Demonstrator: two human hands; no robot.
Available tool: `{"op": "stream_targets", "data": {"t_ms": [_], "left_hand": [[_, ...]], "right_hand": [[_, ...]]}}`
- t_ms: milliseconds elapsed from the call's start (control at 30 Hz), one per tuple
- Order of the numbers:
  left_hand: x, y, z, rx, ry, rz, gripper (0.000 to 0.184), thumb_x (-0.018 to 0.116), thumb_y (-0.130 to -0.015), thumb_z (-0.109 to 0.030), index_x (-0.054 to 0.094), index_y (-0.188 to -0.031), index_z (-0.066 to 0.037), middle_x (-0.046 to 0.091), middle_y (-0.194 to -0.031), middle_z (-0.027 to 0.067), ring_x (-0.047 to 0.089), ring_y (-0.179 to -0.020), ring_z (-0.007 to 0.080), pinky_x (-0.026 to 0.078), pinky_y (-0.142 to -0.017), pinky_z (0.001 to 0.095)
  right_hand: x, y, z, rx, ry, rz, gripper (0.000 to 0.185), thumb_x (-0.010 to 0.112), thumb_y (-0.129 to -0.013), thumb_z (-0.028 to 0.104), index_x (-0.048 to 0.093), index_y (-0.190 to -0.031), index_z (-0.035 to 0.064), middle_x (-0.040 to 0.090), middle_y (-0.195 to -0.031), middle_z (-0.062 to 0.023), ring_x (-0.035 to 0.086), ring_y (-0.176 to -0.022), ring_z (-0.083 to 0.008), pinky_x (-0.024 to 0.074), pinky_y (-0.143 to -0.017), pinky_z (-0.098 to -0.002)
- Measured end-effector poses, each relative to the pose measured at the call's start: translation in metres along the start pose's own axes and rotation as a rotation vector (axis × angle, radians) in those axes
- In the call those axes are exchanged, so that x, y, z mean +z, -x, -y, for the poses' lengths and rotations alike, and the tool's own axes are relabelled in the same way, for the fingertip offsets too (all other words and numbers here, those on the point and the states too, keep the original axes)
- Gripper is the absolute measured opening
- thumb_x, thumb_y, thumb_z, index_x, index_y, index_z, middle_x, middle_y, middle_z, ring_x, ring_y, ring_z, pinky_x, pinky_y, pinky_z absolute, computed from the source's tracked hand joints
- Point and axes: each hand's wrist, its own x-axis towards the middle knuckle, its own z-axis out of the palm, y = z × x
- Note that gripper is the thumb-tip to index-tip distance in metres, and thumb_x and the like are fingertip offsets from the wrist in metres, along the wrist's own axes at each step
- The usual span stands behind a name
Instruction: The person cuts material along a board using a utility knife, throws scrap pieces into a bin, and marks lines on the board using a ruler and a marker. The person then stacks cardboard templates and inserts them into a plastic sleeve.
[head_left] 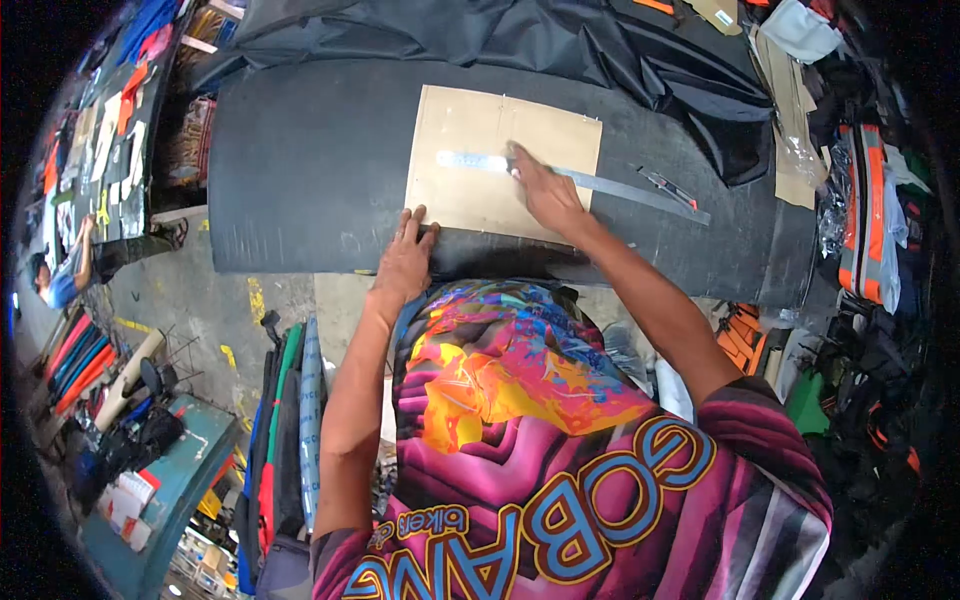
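A tan sheet of card (470, 207) lies on the dark work table (300, 170). Across it, and past its right edge, runs a long metal ruler (640, 193). My right hand (545, 190) is over the ruler and the card, fingers pointing up and left; its fingers are partly blurred and I cannot make out whether they grip anything. My left hand (408, 255) rests at the card's lower left corner and the table's near edge, fingers apart and holding nothing. A cutter with a red part (670, 188) lies just above the ruler's right end.
Black fabric (450, 35) is bunched along the far side. Card strips (795, 150) and an orange and grey striped item (862, 215) are at the right. Fabric rolls (285, 420) stand below left. Another person (62, 285) is at a table on the far left.
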Motion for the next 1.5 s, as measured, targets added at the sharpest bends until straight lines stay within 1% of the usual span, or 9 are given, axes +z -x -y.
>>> {"op": "stream_targets", "data": {"t_ms": [200, 467, 833, 1000, 1033, 1133, 1333, 1467, 1500], "left_hand": [[0.000, 0.004, -0.002, -0.007, -0.010, -0.001, 0.077, 0.069, -0.073, 0.006, 0.051, -0.147, -0.010, 0.026, -0.165, 0.0151, 0.024, -0.153, 0.0398, 0.035, -0.123, 0.0427], [-0.002, 0.005, -0.003, -0.007, -0.017, 0.012, 0.077, 0.069, -0.073, 0.005, 0.051, -0.147, -0.008, 0.025, -0.166, 0.0153, 0.022, -0.154, 0.0385, 0.034, -0.123, 0.0423], [-0.006, 0.008, -0.007, 0.001, -0.005, 0.030, 0.069, 0.062, -0.080, 0.001, 0.052, -0.148, -0.009, 0.026, -0.164, 0.0183, 0.025, -0.152, 0.0429, 0.034, -0.122, 0.0447], [-0.006, 0.007, -0.005, -0.005, 0.021, 0.044, 0.074, 0.062, -0.078, 0.004, 0.049, -0.150, -0.007, 0.025, -0.165, 0.0169, 0.021, -0.154, 0.0389, 0.034, -0.122, 0.0439], [-0.006, 0.007, -0.004, -0.010, 0.029, 0.043, 0.073, 0.063, -0.078, 0.003, 0.050, -0.149, -0.008, 0.026, -0.164, 0.0168, 0.023, -0.154, 0.0390, 0.034, -0.122, 0.0438], [-0.006, 0.003, 0.001, 0.006, 0.035, 0.034, 0.070, 0.064, -0.077, 0.002, 0.054, -0.145, -0.009, 0.030, -0.161, 0.0173, 0.028, -0.151, 0.0396, 0.036, -0.121, 0.0441], [-0.004, -0.005, 0.013, 0.027, 0.054, -0.022, 0.063, 0.064, -0.077, 0.002, 0.059, -0.139, -0.007, 0.037, -0.153, 0.0193, 0.035, -0.145, 0.0428, 0.038, -0.120, 0.0444], [-0.008, -0.005, 0.022, 0.029, 0.038, -0.025, 0.061, 0.062, -0.078, 0.002, 0.059, -0.139, -0.005, 0.038, -0.151, 0.0209, 0.037, -0.143, 0.0442, 0.038, -0.119, 0.0444], [-0.010, -0.005, 0.026, 0.027, 0.033, -0.022, 0.060, 0.061, -0.079, 0.002, 0.059, -0.139, -0.005, 0.038, -0.152, 0.0217, 0.037, -0.142, 0.0445, 0.038, -0.119, 0.0443]], "right_hand": [[0.026, -0.077, -0.012, -0.081, 0.055, -0.238, 0.048, 0.042, -0.104, 0.020, 0.037, -0.148, 0.0008, 0.056, -0.141, -0.0269, 0.067, -0.104, -0.0458, 0.0516, -0.091, -0.0540], [0.022, -0.057, -0.025, 0.053, 0.074, -0.344, 0.052, 0.044, -0.103, 0.021, 0.036, -0.150, -0.0006, 0.068, -0.116, -0.0308, 0.070, -0.090, -0.0453, 0.0545, -0.082, -0.0523], [0.032, -0.066, -0.004, 0.030, 0.037, -0.338, 0.046, 0.042, -0.104, 0.020, 0.041, -0.145, 0.0012, 0.064, -0.129, -0.0263, 0.070, -0.095, -0.0430, 0.0543, -0.084, -0.0510], [0.018, -0.045, -0.039, 0.184, 0.000, -0.377, 0.048, 0.052, -0.099, 0.018, 0.042, -0.145, 0.0060, 0.069, -0.107, -0.0281, 0.068, -0.094, -0.0474, 0.0526, -0.081, -0.0560], [0.012, -0.033, -0.038, 0.196, -0.041, -0.440, 0.039, 0.046, -0.103, 0.017, 0.047, -0.141, 0.0083, 0.067, -0.116, -0.0276, 0.067, -0.097, -0.0487, 0.0523, -0.085, -0.0536], [-0.010, 0.004, -0.031, 0.363, -0.129, -0.502, 0.037, 0.048, -0.104, 0.020, 0.048, -0.141, 0.0127, 0.067, -0.116, -0.0277, 0.066, -0.099, -0.0483, 0.0525, -0.085, -0.0531], [0.015, 0.060, -0.075, 0.376, -0.158, -0.644, 0.030, 0.049, -0.106, 0.029, 0.052, -0.131, 0.0125, 0.067, -0.117, -0.0238, 0.066, -0.098, -0.0474, 0.0525, -0.083, -0.0536], [0.016, 0.043, -0.074, 0.335, -0.077, -0.547, 0.026, 0.047, -0.107, 0.025, 0.052, -0.128, 0.0108, 0.066, -0.122, -0.0231, 0.066, -0.104, -0.0460, 0.0527, -0.085, -0.0529], [0.017, 0.033, -0.070, 0.168, -0.067, -0.622, 0.029, 0.047, -0.105, 0.022, 0.050, -0.131, 0.0096, 0.066, -0.123, -0.0232, 0.066, -0.104, -0.0460, 0.0525, -0.085, -0.0541]]}}
